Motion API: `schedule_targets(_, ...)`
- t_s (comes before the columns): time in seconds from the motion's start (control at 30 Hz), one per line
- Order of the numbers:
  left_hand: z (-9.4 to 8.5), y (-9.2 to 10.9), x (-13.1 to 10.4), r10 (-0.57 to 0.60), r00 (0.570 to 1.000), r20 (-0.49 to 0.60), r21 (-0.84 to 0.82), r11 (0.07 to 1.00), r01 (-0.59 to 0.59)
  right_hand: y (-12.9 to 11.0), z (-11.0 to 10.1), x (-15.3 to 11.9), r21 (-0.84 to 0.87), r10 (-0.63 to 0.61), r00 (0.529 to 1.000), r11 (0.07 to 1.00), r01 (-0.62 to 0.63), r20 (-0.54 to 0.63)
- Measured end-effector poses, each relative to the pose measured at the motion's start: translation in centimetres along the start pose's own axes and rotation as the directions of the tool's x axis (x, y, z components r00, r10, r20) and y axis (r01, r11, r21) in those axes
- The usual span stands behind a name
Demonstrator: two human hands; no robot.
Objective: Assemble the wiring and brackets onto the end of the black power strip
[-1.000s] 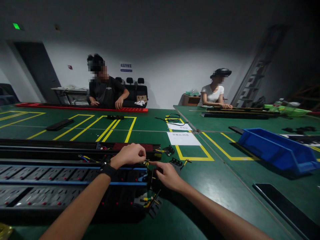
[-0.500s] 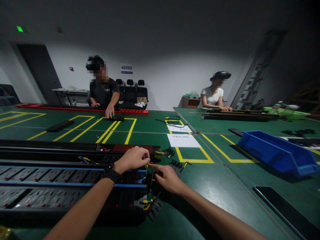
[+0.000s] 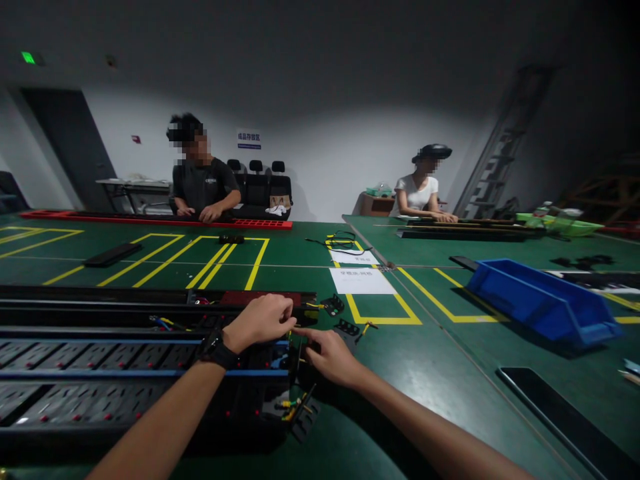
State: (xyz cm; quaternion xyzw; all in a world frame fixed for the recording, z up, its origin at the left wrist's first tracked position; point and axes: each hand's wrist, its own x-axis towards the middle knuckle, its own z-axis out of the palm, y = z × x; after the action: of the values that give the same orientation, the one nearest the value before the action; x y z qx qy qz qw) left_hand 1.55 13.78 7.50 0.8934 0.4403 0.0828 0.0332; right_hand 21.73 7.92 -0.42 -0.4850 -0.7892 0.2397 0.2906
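Observation:
Several long black socket strips (image 3: pixel 115 400), edged in blue and dotted red, lie side by side on the left. At the right end of the middle strip, my left hand (image 3: pixel 263 321), with a black watch (image 3: pixel 219 349) on its wrist, is closed with fingertips pinched. My right hand (image 3: pixel 330 357) meets it from the right, index finger stretched toward the left fingertips and the others curled. What they pinch is too small to make out. Black end caps (image 3: pixel 304 419) hang at the strip ends by yellow-green wires (image 3: pixel 290 404).
A blue bin (image 3: pixel 540 300) and a dark phone-like slab (image 3: pixel 560 413) are on the right of the green table (image 3: pixel 415 387). White paper sheets (image 3: pixel 363 281) lie ahead. Two co-workers (image 3: pixel 205 187) stand or sit across the table, near a red frame (image 3: pixel 260 225).
My view has turned slightly right; my hands hold nearly the same pose at the strip end. The co-worker on the left has drawn a hand back from a small black part.

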Motion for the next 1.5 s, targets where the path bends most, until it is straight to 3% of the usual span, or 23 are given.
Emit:
schedule_targets(0.13,-0.2,0.3,-0.1,-0.049,0.997,0.057,0.071,0.996,0.045,0.0,0.0,0.0,-0.003,-0.005,1.000,1.000,0.005,0.008)
schedule_targets(0.37,0.1,0.4,0.0,0.015,0.994,0.105,0.141,0.990,-0.030,-0.4,-0.2,0.1,-0.021,0.015,1.000,1.000,-0.015,0.012)
schedule_targets(0.87,0.9,0.0,-0.1,0.048,0.997,0.066,0.133,0.989,-0.056,0.0,0.4,0.1,0.003,0.045,0.999,0.999,-0.045,-0.005)
schedule_targets(1.1,0.7,0.2,-0.2,0.050,0.996,0.077,0.152,0.987,-0.061,0.0,0.4,0.3,0.061,0.045,0.992,0.997,-0.038,-0.115)
schedule_targets(1.2,0.6,0.4,-0.2,0.046,0.996,0.071,0.148,0.987,-0.056,-0.4,-1.8,0.3,-0.058,0.036,0.990,0.997,-0.045,-0.138)
schedule_targets(1.27,0.6,0.4,-0.3,0.044,0.997,0.064,0.140,0.989,-0.052,-0.5,-4.1,0.0,-0.225,0.004,0.992,0.974,-0.032,-0.122)
schedule_targets(1.4,0.6,0.4,-0.4,0.056,0.997,0.044,0.119,0.991,-0.061,-0.4,-8.0,-1.4,-0.606,0.025,0.999,0.794,-0.042,-0.035)
schedule_targets(1.5,0.7,0.3,-0.4,0.058,0.998,0.023,0.096,0.994,-0.060,-0.4,-8.8,-2.7,-0.751,0.083,0.996,0.660,-0.024,0.041)
